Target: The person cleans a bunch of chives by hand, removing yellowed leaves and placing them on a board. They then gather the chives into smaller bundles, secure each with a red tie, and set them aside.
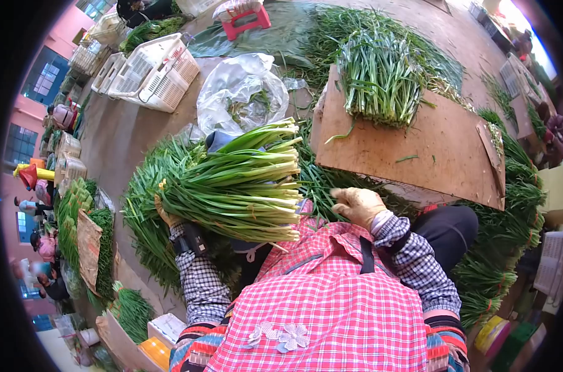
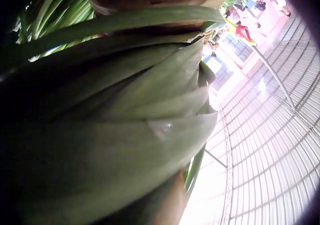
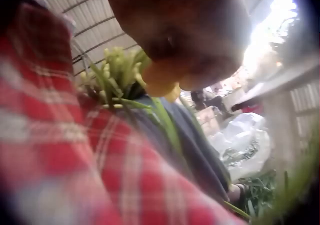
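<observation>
My left hand (image 1: 168, 214) grips a thick bunch of garlic chives (image 1: 250, 180) from its left side, with the pale stem ends to the right. Much of that hand is hidden under the leaves. In the left wrist view the broad leaves (image 2: 125, 110) fill most of the picture. My right hand (image 1: 359, 206) hovers to the right of the stem ends, over my lap, its fingertips blurred and nothing seen in it. From the right wrist view, that hand (image 3: 180, 40) shows dark and blurred, near the stem ends (image 3: 117, 67).
A wooden board (image 1: 412, 149) ahead on the right bears another bundle of chives (image 1: 384, 77). Loose greens (image 1: 151, 192) lie left of me. Beyond are a clear plastic bag (image 1: 241, 93), a white crate (image 1: 154, 71) and a red stool (image 1: 245, 22). Tied bundles (image 1: 505, 229) line my right side.
</observation>
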Available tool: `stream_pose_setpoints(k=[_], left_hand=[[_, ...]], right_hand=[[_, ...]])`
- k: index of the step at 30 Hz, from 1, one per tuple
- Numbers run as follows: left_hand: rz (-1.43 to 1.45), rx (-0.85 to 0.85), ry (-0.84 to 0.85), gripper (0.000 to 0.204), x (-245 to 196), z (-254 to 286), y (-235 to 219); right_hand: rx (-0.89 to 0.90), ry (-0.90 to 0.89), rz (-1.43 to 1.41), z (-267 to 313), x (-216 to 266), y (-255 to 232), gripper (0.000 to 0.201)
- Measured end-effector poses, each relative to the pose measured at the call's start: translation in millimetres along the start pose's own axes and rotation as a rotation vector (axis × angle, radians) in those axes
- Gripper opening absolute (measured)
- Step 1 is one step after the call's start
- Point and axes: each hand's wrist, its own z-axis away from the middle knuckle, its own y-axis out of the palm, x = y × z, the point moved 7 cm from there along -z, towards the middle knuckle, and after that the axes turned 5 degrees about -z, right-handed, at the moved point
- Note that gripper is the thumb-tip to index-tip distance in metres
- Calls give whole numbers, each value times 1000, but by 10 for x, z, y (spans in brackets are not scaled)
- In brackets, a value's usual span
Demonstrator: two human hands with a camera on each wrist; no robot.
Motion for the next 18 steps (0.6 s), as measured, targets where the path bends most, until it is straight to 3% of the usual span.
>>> stream_pose_setpoints(k=[3, 6, 9, 12, 13, 14, 15, 17, 18], left_hand=[[-9, 6, 0, 46, 76, 69, 175], [-44, 105, -50, 48, 80, 21, 171], [21, 98, -53, 49, 48, 12, 151], [-16, 32, -29, 51, 6, 61, 103], [-29, 19, -26, 51, 15, 64, 140], [12, 143, -80, 50, 46, 105, 276], [4, 87, -53, 50, 38, 69, 190], [-15, -19, -9, 50, 43, 10, 38], [6, 65, -44, 49, 83, 42, 176]], right_hand=[[-90, -134, -591, -43, 428, -61, 43], [-190, -419, -614, -198, 734, 27, 29], [-106, -346, -469, -295, 666, 118, 14], [-200, -197, -457, -343, 91, 200, 19], [-167, -52, -255, -300, -82, 146, 23], [-129, -7, -237, -267, -209, 141, 23], [-95, 41, -222, -244, -249, 137, 22], [-90, -6, -572, -273, -174, 152, 32], [-90, -73, -796, -310, 31, 91, 36]])
